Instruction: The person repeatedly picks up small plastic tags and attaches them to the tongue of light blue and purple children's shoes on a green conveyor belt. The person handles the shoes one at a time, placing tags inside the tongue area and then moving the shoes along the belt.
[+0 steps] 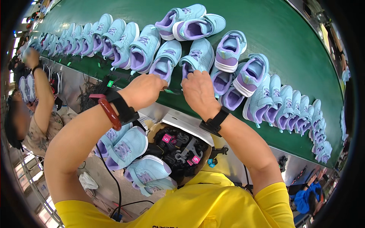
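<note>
Left hand [146, 90] and right hand [198, 91]: fingers curled at heels of left shoe [170, 51] and right shoe [202, 51], grip unclear. Pair at twelve o'clock on tabletop [266, 34], heels nearest, presumably for easy reach.

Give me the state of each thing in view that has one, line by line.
Shoe by the left hand: upright on the green table
Shoe by the right hand: upright
Left hand: fingers curled, grip unclear
Right hand: fingers curled, grip unclear
Box: open
Black hangers: heaped inside the box
Right wristband: fastened
</note>
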`<state>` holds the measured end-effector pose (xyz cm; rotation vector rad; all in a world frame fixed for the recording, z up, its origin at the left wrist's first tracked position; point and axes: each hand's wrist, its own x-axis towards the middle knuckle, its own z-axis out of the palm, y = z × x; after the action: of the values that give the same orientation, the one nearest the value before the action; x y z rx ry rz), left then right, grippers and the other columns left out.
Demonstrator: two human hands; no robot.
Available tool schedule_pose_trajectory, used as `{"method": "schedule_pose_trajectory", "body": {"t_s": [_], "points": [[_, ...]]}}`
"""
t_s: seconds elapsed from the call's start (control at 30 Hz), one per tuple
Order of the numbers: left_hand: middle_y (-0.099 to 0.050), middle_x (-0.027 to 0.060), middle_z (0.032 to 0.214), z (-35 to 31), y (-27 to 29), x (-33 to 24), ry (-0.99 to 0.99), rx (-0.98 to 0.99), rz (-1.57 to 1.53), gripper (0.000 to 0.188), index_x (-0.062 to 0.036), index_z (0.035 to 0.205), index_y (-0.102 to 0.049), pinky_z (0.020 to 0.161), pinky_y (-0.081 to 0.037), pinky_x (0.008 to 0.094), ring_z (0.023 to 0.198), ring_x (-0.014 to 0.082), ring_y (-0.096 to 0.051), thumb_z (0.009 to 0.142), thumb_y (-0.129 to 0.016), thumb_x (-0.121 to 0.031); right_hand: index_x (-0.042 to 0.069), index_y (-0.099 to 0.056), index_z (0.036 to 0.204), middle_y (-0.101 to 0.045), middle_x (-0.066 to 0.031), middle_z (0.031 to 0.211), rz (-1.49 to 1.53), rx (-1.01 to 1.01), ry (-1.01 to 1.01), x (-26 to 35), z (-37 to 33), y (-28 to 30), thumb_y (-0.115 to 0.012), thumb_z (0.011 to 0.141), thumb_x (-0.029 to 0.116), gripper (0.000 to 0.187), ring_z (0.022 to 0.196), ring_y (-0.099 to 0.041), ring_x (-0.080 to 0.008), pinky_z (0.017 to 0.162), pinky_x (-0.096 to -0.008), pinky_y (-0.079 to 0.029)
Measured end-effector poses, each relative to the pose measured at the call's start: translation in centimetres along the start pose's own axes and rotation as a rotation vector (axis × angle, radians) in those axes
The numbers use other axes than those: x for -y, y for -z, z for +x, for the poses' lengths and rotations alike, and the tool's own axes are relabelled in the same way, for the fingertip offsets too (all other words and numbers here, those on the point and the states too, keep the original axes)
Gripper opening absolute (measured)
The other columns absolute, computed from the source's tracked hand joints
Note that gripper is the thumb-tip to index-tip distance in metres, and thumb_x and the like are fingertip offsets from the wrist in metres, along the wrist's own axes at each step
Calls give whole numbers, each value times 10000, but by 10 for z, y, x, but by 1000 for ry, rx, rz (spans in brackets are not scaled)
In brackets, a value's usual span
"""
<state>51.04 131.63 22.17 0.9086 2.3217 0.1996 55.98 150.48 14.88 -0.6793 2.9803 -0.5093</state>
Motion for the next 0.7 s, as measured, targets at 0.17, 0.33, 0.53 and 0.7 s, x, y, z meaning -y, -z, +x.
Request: {"method": "schedule_pose_trajectory", "body": {"t_s": [0.17, 0.33, 0.53, 0.7], "points": [[-572, 172, 926, -9, -17, 15, -105, -192, -163, 255, -49, 1025, -640, 730, -474, 461, 849, 386, -591, 803, -523, -8, 84, -603, 810, -567, -71, 809, 219, -194, 1, -13, -12, -4, -668, 678, 143, 159, 857, -539, -254, 740, -370, -385], [-602, 131, 899, -11, -2, -4, 95, -120, 80, 210, -81, 1031, -643, 679, -481, 466, 792, 366, -612, 839, -558, -98, 96, -660, 702, -606, -66, 740, 94, -163, -59, -4, 1, -4, -615, 711, 118, 51, 817, -546, -234, 789, -368, -367], [-580, 161, 1017, -11, 4, 17, -120, -229, -106, 221, -84, 1027, -647, 694, -496, 452, 811, 375, -616, 823, -564, -63, 98, -648, 765, -593, -55, 792, 208, -155, -74, -5, -1, 4, -676, 683, 120, 89, 860, -558, -246, 815, -383, -359], [-534, 182, 1232, -10, -19, 18, -239, -21, 140, 379, -105, 1118, -587, 810, -507, 450, 944, 350, -621, 755, -548, -2, 57, -588, 926, -563, -125, 926, 234, -165, 27, -3, -19, 16, -545, 775, 62, 158, 895, -558, -285, 784, -385, -408]]}}
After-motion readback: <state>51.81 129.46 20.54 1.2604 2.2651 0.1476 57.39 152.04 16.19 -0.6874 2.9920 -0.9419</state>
